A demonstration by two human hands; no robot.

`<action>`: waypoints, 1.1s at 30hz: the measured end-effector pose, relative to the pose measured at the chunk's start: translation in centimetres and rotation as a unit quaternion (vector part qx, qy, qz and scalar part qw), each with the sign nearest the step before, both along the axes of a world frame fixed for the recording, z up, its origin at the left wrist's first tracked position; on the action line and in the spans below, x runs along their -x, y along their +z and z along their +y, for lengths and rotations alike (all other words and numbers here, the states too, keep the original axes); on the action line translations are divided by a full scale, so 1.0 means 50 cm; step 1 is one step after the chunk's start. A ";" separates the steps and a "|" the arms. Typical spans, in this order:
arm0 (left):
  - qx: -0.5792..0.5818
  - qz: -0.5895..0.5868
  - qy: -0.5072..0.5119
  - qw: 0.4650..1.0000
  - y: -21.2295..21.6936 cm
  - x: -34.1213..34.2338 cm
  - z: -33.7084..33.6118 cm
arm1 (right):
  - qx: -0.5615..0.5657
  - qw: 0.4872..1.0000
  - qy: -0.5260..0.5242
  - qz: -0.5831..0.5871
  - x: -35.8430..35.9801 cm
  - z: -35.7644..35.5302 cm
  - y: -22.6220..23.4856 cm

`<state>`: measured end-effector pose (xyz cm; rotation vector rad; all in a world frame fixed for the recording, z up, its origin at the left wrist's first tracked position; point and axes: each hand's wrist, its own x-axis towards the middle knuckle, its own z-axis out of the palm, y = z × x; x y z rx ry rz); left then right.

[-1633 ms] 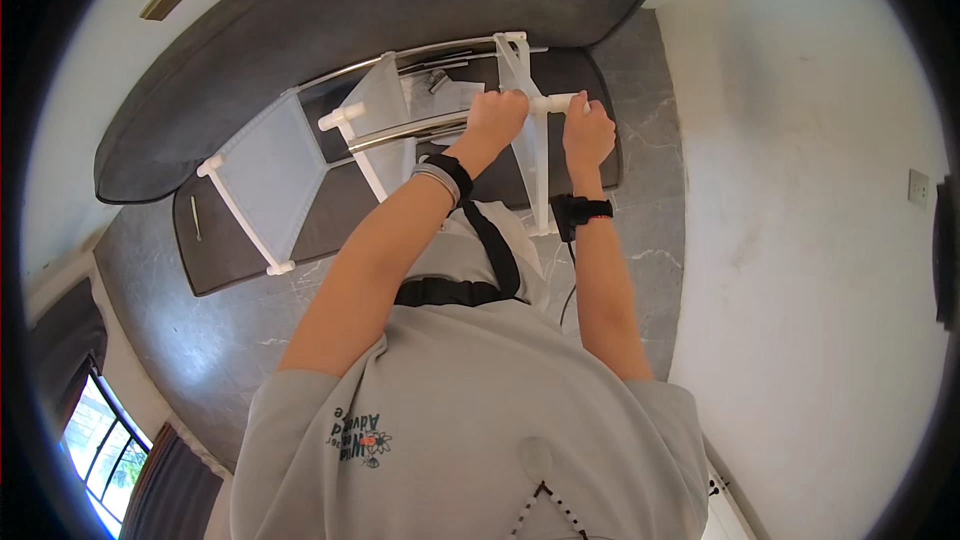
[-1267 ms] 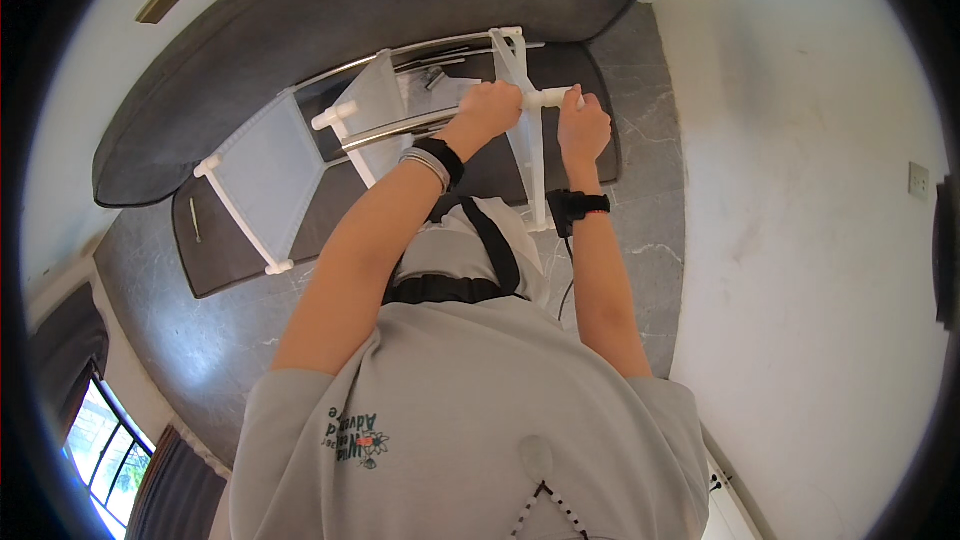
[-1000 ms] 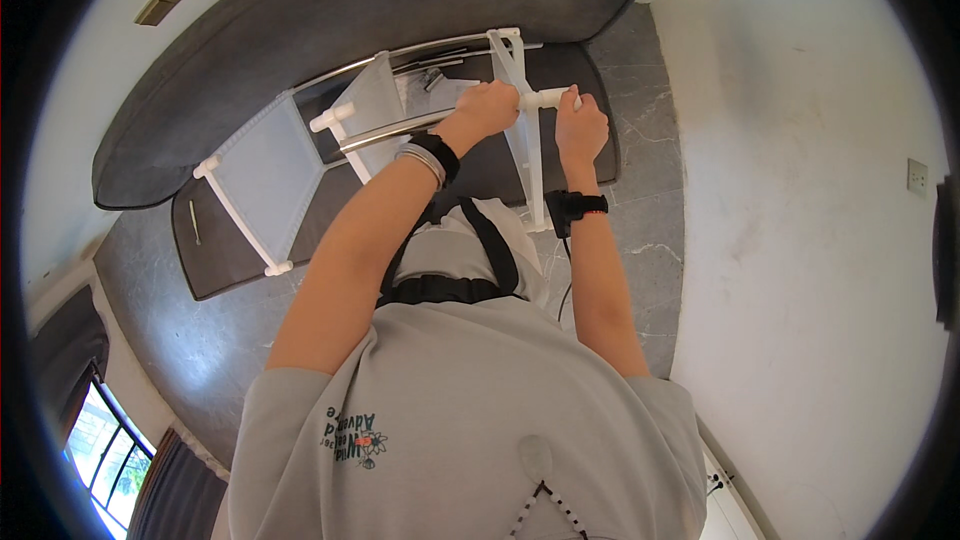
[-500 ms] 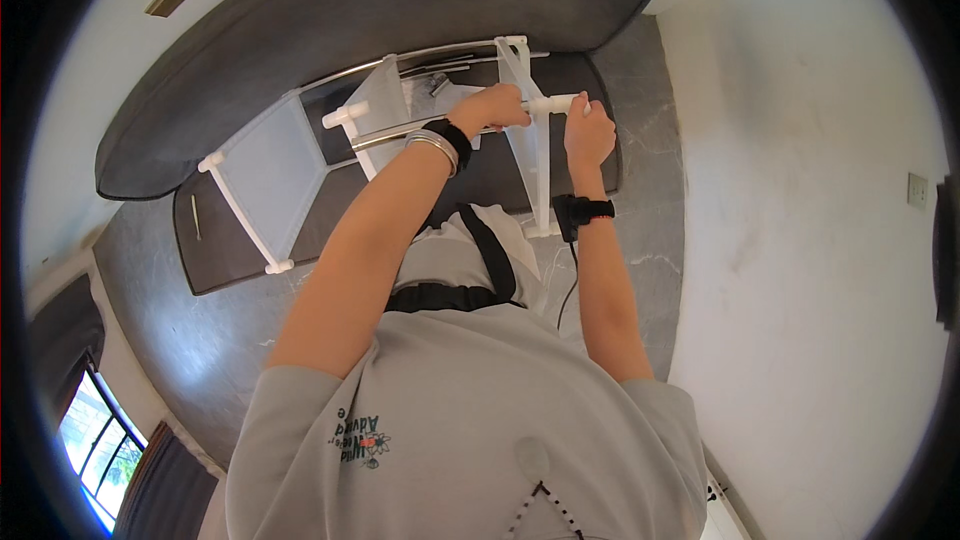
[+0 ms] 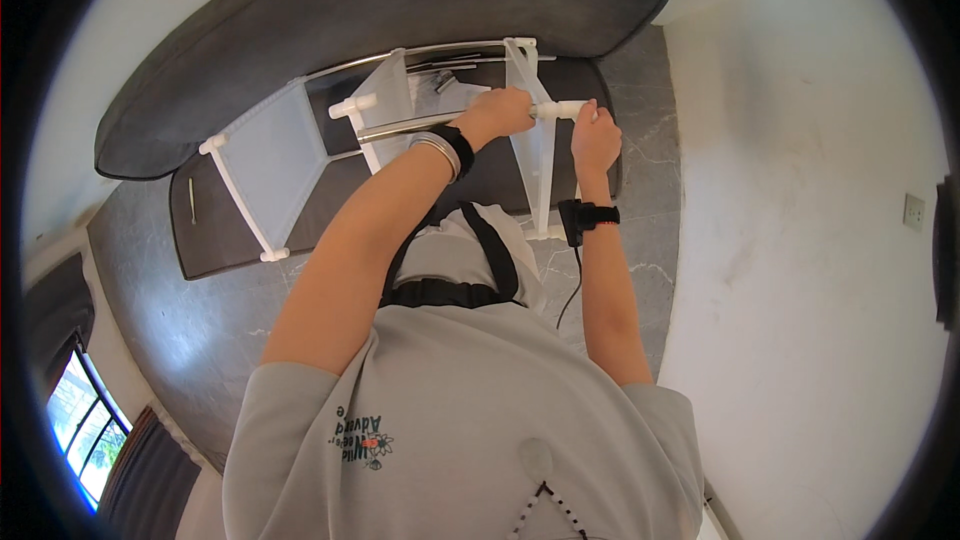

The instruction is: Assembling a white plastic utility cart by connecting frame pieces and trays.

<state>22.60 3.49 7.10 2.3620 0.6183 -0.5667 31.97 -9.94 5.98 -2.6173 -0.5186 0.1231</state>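
Lowest in the frame, a grey T-shirt with a black strap across the chest, filling the bottom centre. Rising from it, two bare forearms — a bangle and dark band on one wrist, a black watch with a dangling cable on the other. Above centre, left hand closed round a white plastic tube, right hand clamped on the same tube at its right end. Tube part of a white-framed rack with translucent panels, standing on a dark mat upon grey marble floor. Metal rods crossing the frame, partly hidden by the left wrist. Farthest, a curved grey sofa along the top; white wall at right.
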 end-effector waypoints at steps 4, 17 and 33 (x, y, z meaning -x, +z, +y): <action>-0.021 0.005 0.010 1.000 0.007 0.003 -0.009 | 0.007 1.000 -0.011 0.014 0.004 0.001 0.008; -0.103 -0.049 -0.005 0.993 -0.007 0.008 -0.026 | 0.006 1.000 -0.022 0.012 0.008 0.001 0.013; -0.336 -0.241 -0.010 0.911 -0.064 0.063 -0.040 | -0.013 1.000 -0.022 -0.015 0.003 0.004 -0.001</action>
